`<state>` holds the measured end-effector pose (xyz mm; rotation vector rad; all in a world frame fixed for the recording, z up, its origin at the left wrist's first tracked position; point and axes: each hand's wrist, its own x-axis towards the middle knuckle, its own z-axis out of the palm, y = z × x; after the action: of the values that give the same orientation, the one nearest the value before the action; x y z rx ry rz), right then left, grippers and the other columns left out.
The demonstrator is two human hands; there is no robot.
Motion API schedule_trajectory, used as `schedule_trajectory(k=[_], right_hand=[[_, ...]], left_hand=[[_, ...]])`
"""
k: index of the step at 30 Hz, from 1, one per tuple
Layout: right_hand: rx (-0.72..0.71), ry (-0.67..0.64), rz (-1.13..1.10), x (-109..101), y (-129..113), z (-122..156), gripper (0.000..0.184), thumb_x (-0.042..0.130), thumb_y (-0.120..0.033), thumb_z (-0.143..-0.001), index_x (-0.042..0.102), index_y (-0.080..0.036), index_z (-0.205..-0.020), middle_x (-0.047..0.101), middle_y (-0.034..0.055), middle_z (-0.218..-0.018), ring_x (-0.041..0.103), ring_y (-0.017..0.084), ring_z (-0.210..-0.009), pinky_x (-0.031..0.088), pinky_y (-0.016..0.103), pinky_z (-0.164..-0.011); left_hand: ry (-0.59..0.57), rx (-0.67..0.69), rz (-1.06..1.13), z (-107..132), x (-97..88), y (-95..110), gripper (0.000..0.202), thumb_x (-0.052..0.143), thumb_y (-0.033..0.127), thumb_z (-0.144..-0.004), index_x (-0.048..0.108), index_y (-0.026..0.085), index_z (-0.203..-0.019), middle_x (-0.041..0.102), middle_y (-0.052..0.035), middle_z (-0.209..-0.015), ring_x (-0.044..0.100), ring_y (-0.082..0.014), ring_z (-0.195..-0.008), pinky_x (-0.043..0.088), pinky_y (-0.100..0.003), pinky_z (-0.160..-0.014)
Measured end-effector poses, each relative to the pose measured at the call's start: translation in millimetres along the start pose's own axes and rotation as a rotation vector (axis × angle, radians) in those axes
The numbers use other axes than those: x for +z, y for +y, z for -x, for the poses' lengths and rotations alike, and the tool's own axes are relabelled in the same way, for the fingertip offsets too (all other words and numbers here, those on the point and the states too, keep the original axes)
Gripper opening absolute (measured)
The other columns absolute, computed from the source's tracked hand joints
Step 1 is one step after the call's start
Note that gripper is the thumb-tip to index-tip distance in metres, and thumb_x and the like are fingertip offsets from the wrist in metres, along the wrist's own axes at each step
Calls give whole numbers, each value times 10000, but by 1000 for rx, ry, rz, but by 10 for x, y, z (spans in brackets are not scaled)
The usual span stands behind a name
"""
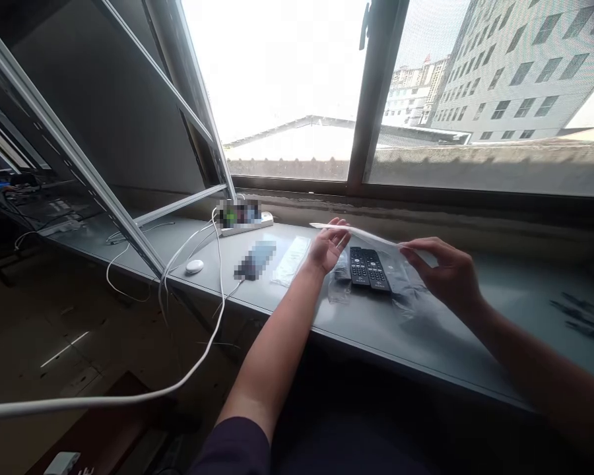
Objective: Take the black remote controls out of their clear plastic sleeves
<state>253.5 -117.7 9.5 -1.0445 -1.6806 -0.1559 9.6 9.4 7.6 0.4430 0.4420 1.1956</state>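
Note:
A thin, whitish plastic bag [371, 236], seen nearly edge-on, stretches between my hands above the table. My right hand [443, 267] pinches its right end between thumb and fingers. Palm up, my left hand [329, 247] is at the bag's left part with fingers stretched out; whether it touches the bag I cannot tell. Below the bag, two black remote controls [367, 269] lie side by side on the table. Clear plastic bags [340, 284] lie left of the remotes, and more crumpled clear plastic [406, 290] is at their right.
On the grey table [297, 313] lie a flat clear packet [292, 260], a blurred-out phone-like item [255, 260], a round white puck [194, 266] and a white power strip [250, 224]. White cables [220, 290] hang over the left edge. Dark items [584, 316] lie far right.

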Motion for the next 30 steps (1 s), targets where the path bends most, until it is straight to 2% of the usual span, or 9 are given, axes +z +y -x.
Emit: schedule_trajectory(k=[3, 6, 10, 15, 18, 21, 25, 28, 30], right_hand=[[-54, 22, 34, -14, -21, -19, 123, 811, -344, -1095, 910, -330, -1166, 867, 65, -1135, 831, 306, -996, 678, 476, -910], [-89, 21, 54, -11, -33, -30, 147, 790, -318, -1101, 923, -311, -1164, 860, 78, -1143, 818, 306, -1002, 667, 476, -911], [-95, 0, 68, 3, -35, -30, 164, 767, -322, -1108, 931, -323, -1112, 862, 87, -1127, 807, 316, -1020, 667, 493, -917], [-53, 0, 90, -6, -15, -31, 182, 758, -370, -1108, 935, -333, -1082, 867, 99, -1122, 797, 340, -1048, 676, 535, -948], [-54, 10, 95, -20, -6, -47, 188, 756, -373, -1108, 937, -327, -1085, 863, 99, -1120, 789, 340, -1046, 672, 541, -962], [-49, 18, 101, -34, -5, -67, 186, 760, -374, -1107, 935, -315, -1088, 858, 106, -1117, 784, 341, -1045, 668, 541, -956], [-42, 35, 121, -47, -27, -79, 197, 744, -362, -1111, 931, -300, -1100, 853, 111, -1122, 783, 338, -1035, 663, 518, -917], [-23, 55, 121, -49, -60, -77, 213, 747, -348, -1101, 916, -279, -1211, 859, 105, -1120, 801, 324, -1023, 659, 486, -943], [19, 70, 109, -48, -81, -74, 230, 780, -352, -1079, 893, -271, -1262, 870, 91, -1108, 820, 314, -1006, 658, 464, -965]], left_hand=[[5, -131, -53, 22, 17, -30, 425, 666, 207, -1103, 702, 187, -1525, 774, -185, -1523, 821, -273, -1333, 638, -435, -1232], [-202, -229, -82, 90, 44, -43, 463, 699, 346, -1129, 676, 213, -1572, 750, -197, -1579, 776, -336, -1435, 625, -534, -1259], [-392, -211, -146, 153, 35, -14, 428, 757, 289, -1081, 729, 235, -1504, 781, -164, -1550, 778, -322, -1424, 611, -528, -1274], [-358, -166, -158, 137, 8, 79, 435, 834, 450, -1024, 775, 245, -1403, 794, -170, -1509, 793, -343, -1376, 638, -524, -1204], [-335, -203, -178, 149, 26, 116, 491, 804, 575, -1020, 791, 229, -1369, 798, -186, -1486, 787, -361, -1385, 643, -514, -1184], [-331, -272, -207, 186, 42, 126, 565, 784, 633, -1007, 787, 209, -1381, 818, -211, -1426, 793, -396, -1356, 661, -583, -1146], [-408, -376, -231, 170, -11, 129, 567, 793, 577, -999, 768, 188, -1412, 827, -229, -1368, 781, -413, -1383, 678, -628, -1108], [-489, -442, -312, 93, -106, 122, 428, 802, 344, -987, 779, 198, -1389, 809, -215, -1436, 799, -348, -1376, 704, -481, -1070], [-519, -435, -399, 57, -154, 111, 453, 812, 178, -932, 794, 231, -1382, 802, -183, -1477, 805, -294, -1377, 698, -381, -1049]])
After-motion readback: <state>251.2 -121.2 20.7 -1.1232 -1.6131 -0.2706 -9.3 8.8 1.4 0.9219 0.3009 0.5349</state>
